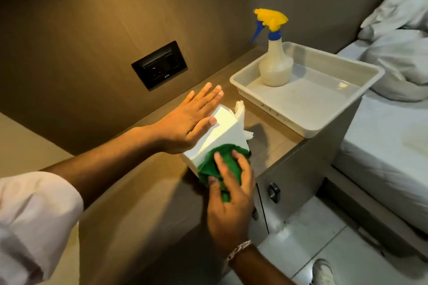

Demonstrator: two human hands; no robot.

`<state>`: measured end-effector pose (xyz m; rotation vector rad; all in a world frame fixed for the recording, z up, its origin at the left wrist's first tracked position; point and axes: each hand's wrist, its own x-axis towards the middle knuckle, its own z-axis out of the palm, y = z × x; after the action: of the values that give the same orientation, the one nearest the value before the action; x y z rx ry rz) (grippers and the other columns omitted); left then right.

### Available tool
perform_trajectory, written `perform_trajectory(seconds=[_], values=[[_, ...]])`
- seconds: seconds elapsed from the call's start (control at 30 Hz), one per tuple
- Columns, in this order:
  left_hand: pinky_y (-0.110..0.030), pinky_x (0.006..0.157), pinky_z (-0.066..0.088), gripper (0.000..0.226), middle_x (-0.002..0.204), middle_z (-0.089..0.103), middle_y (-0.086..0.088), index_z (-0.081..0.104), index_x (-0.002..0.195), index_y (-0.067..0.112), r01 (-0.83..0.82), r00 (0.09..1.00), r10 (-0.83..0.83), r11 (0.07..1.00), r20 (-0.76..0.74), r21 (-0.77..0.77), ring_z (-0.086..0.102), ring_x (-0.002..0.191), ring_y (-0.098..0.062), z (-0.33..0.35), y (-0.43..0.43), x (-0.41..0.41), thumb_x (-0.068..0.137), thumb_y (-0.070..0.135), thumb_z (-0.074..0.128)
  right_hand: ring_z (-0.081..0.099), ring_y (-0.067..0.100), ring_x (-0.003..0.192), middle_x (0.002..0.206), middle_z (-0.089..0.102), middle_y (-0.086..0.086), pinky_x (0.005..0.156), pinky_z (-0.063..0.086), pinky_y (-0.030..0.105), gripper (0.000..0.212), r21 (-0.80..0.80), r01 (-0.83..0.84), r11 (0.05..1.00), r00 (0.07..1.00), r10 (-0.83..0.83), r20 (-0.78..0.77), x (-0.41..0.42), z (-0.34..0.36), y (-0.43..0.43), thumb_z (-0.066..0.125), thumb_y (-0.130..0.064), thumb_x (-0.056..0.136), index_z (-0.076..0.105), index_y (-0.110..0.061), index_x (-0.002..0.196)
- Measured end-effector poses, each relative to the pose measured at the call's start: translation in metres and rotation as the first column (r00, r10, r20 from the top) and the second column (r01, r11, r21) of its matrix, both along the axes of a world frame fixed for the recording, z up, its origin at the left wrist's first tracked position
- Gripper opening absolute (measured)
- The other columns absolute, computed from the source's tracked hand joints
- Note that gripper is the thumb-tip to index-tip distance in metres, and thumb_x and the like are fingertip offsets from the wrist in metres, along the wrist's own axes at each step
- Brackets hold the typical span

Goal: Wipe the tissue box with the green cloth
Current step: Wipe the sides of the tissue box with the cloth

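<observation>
**One white box, one green cloth, two hands**

Nearest: right hand (228, 194), fingers curled, gripping one crumpled green cloth (216, 166) and pressing it on the near lower face of one white cardboard tissue box (222, 133). Box tilted on the wood-grain desk (275, 143), tissue poking out at its far end. Left hand (188, 120) laid flat on the box's left side, fingers spread wide, gripping nothing. Farther: one shallow grey plastic tray (324, 122) carrying one spray bottle (275, 65) with yellow-and-blue trigger head.
</observation>
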<state>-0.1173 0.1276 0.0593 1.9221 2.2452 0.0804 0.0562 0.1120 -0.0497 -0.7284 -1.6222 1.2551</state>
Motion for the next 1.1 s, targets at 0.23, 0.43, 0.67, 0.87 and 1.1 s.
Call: perform_trajectory(seconds=[0.23,0.43,0.67,0.87,1.1], values=[[-0.043,0.12,-0.011,0.06,0.163,-0.006,0.001,0.001,0.152,0.022,0.12,0.993,-0.12,0.992,-0.01,0.033,-0.015,0.147,-0.01,0.0,0.002,-0.003,0.098,0.043,0.015,0.042,0.01,0.128,0.139,0.04,-0.011,0.089,0.044,0.006,0.046,-0.116,0.09,0.989,0.995,-0.094,-0.026,-0.01,0.015,0.007,0.059,-0.026,0.09,0.048,-0.053,0.126],[-0.035,0.121,-0.005,0.06,0.163,-0.004,0.0,0.001,0.152,0.02,0.113,0.994,-0.113,0.993,-0.001,0.031,-0.012,0.147,-0.009,-0.002,0.004,-0.002,0.098,0.041,0.017,0.045,-0.003,0.118,0.129,0.044,-0.016,0.093,0.047,0.013,0.049,-0.237,0.058,0.97,0.996,-0.071,-0.045,-0.003,0.001,0.012,0.061,-0.008,0.09,0.053,-0.048,0.117],[-0.032,0.12,-0.003,0.06,0.163,-0.003,0.002,0.002,0.152,0.021,0.097,0.995,-0.097,0.994,0.004,0.047,-0.009,0.147,-0.008,-0.006,0.003,-0.005,0.098,0.042,0.016,0.047,0.017,0.125,0.134,0.044,-0.001,0.095,0.054,0.041,0.046,-0.154,0.047,0.987,0.99,-0.066,-0.121,-0.01,0.012,-0.003,0.062,-0.019,0.085,0.057,-0.041,0.124],[-0.031,0.119,-0.006,0.059,0.163,-0.003,0.004,0.002,0.152,0.023,0.098,0.995,-0.099,0.994,0.014,0.055,-0.013,0.146,-0.004,-0.005,0.004,-0.005,0.099,0.042,0.018,0.045,0.012,0.125,0.135,0.037,-0.014,0.097,0.052,0.038,0.053,-0.035,-0.213,0.976,0.975,0.211,-0.068,0.003,-0.007,-0.046,0.063,-0.02,0.081,0.056,-0.054,0.12],[-0.037,0.12,-0.008,0.062,0.162,-0.007,0.005,-0.003,0.151,0.027,-0.035,0.997,0.035,0.999,-0.069,0.007,-0.016,0.146,-0.008,0.003,-0.005,0.007,0.096,0.051,0.012,0.053,0.011,0.122,0.128,0.05,-0.006,0.099,0.049,0.028,0.042,-0.02,-0.586,0.81,0.81,0.585,-0.041,0.04,0.018,-0.013,0.069,-0.017,0.08,0.068,-0.041,0.115]])
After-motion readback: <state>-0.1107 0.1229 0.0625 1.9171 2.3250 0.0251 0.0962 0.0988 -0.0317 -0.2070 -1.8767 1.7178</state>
